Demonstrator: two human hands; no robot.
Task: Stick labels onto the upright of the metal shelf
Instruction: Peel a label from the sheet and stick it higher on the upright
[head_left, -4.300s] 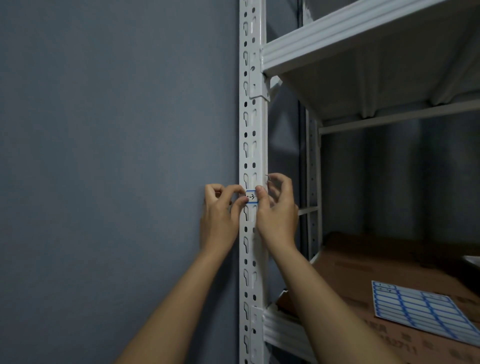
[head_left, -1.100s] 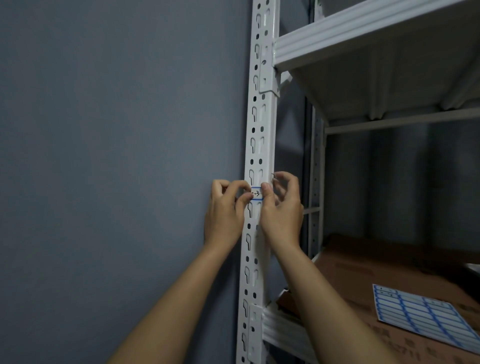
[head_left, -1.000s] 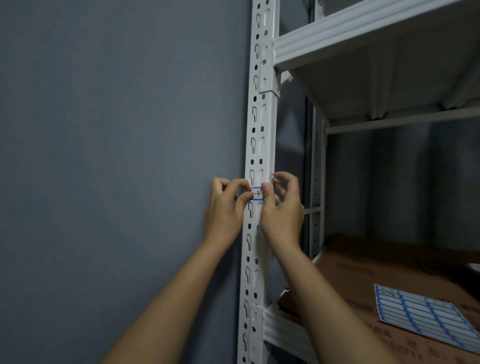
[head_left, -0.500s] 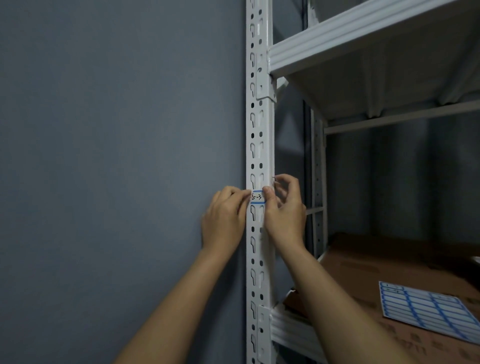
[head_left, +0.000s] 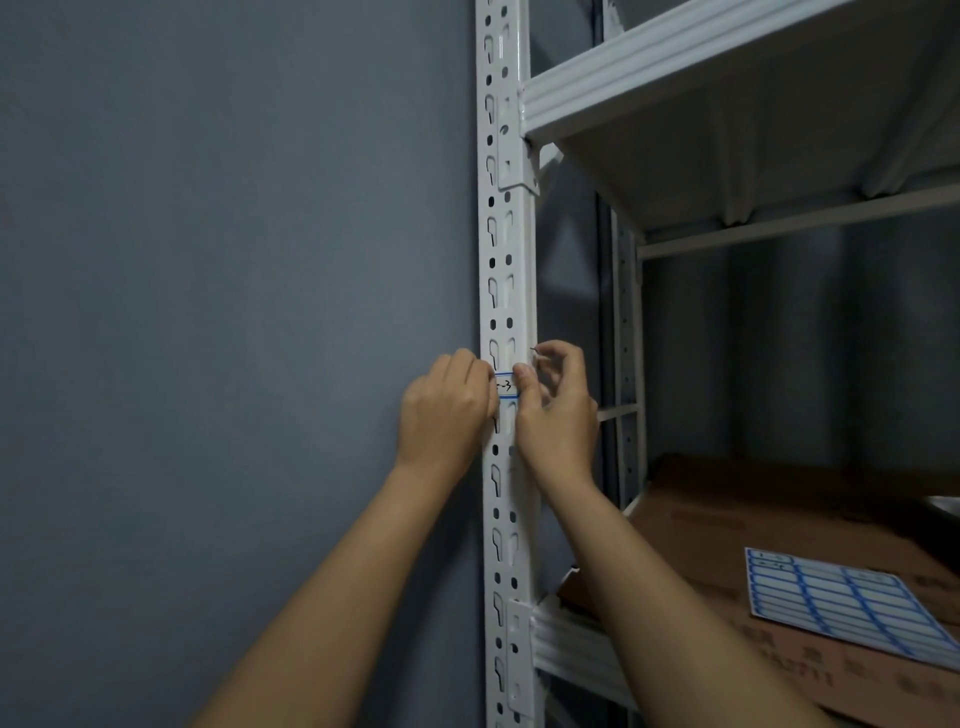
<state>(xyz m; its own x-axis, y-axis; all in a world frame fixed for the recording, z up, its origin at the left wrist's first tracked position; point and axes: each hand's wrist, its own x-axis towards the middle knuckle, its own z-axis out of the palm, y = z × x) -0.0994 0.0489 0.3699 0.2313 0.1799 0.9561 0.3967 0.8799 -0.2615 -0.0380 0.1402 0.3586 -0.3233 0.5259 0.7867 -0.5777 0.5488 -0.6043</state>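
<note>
The white perforated upright (head_left: 506, 260) of the metal shelf runs top to bottom through the middle. A small white label (head_left: 505, 385) with blue borders and black handwriting lies across its front face at hand height. My left hand (head_left: 444, 410) reaches in from the wall side, its fingers pressing the label's left end onto the upright and hiding that end. My right hand (head_left: 558, 410) holds the label's right end under its thumb, with the other fingers curled at the upright's right edge. A thin dark tip shows above the right index finger.
A grey wall (head_left: 234, 312) fills the left. A white shelf board (head_left: 675, 67) sits above right. On the lower shelf, brown cardboard (head_left: 727, 519) carries a sheet of blue-bordered labels (head_left: 852, 603). A rear upright (head_left: 626, 364) stands behind my right hand.
The left hand went from pinching the label's left end to laying its fingers over it on the upright. The right thumb stays on the right end. The camera view shifted slightly.
</note>
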